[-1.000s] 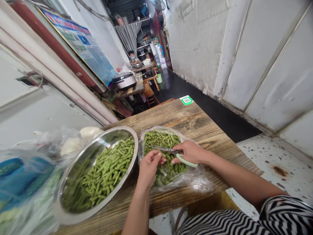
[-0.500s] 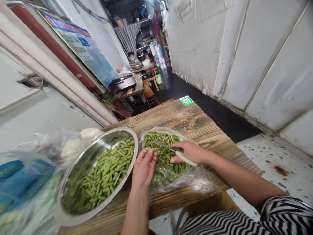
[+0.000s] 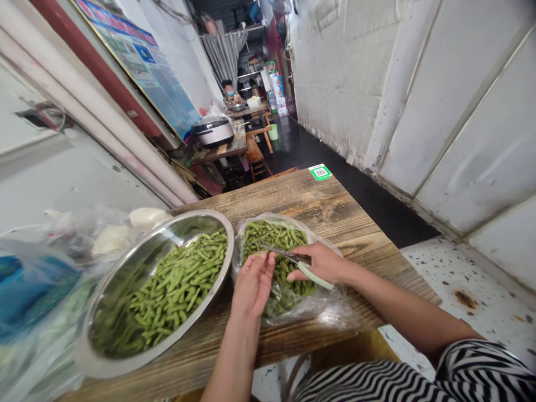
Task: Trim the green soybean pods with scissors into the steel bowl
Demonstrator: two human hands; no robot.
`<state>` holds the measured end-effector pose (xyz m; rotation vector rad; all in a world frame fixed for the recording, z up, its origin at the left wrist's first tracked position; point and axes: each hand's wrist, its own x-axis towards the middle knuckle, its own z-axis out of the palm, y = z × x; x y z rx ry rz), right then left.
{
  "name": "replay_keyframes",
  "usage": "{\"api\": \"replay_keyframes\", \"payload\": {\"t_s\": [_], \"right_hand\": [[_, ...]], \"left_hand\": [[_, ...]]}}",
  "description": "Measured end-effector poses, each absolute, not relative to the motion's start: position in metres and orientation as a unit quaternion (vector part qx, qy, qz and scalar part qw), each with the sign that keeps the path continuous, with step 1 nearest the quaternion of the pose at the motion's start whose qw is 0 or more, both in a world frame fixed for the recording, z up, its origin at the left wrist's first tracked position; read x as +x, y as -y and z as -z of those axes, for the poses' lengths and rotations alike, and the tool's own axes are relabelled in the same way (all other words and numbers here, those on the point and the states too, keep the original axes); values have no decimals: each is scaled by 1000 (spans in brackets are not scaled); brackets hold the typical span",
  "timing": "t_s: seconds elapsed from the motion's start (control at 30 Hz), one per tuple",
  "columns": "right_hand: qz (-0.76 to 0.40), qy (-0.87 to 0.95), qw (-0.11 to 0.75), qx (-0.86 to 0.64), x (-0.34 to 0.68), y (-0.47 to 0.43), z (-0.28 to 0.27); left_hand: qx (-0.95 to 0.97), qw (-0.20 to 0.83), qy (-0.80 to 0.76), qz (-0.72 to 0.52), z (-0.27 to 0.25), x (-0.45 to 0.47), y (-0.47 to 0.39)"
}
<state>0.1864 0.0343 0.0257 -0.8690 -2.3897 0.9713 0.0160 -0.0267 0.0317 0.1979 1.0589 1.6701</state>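
My right hand point(image 3: 322, 263) grips a pair of scissors point(image 3: 312, 274) with pale green handles; the dark blades point left over a clear plastic bag point(image 3: 330, 312) of green edamame pods point(image 3: 288, 237). Just below the blade tips, my left hand point(image 3: 253, 282) is closed in a pinch, with a green edamame pod mostly hidden by its fingers. Left of that hand, a large steel bowl point(image 3: 229, 245) holds a heap of edamame pods point(image 3: 180, 285).
Everything stands on a wooden table point(image 3: 347, 223), with a green QR-code card point(image 3: 320, 172) at its far corner. Plastic bags point(image 3: 37, 312) crowd the left side. Farther back are a white cooker point(image 3: 213, 131) and a seated person point(image 3: 231, 96).
My left hand has moved slightly right and up, bringing its fingertips closer to the scissor blades. The view has shifted a little, so the bowl appears farther left.
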Motion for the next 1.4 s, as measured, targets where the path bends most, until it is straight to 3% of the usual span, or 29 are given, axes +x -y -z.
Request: {"api": "replay_keyframes", "payload": {"t_s": [0.37,0.47,0.6,0.7,0.77,0.9,1.07,1.2,1.4], "right_hand": [[-368,848,182,-334,188,-36,-24],[-351,846,179,-359,191,-41,-26],[-306,837,208,-403,196,-51,-23],[-290,825,230,-427,198,-55,-20],[-289,824,229,-429,198,-56,-18],[-284,826,217,-436,197,-57,-18],[-285,824,212,-442,197,-58,-21],[-288,822,220,-439,198,-58,-22],[-321,823,225,-411,196,-53,-21]], "left_hand": [[155,517,-473,-696,-24,21,31],[267,343,-581,-688,-29,10,41],[420,-64,-720,-550,-44,-22,55],[491,-172,-741,-424,-51,-38,57],[562,-155,-715,-386,-47,-34,52],[766,23,-574,-288,-27,5,36],[758,69,-603,-239,-9,45,23],[685,155,-616,-356,-7,39,19],[360,434,-556,-611,-16,17,18]]}}
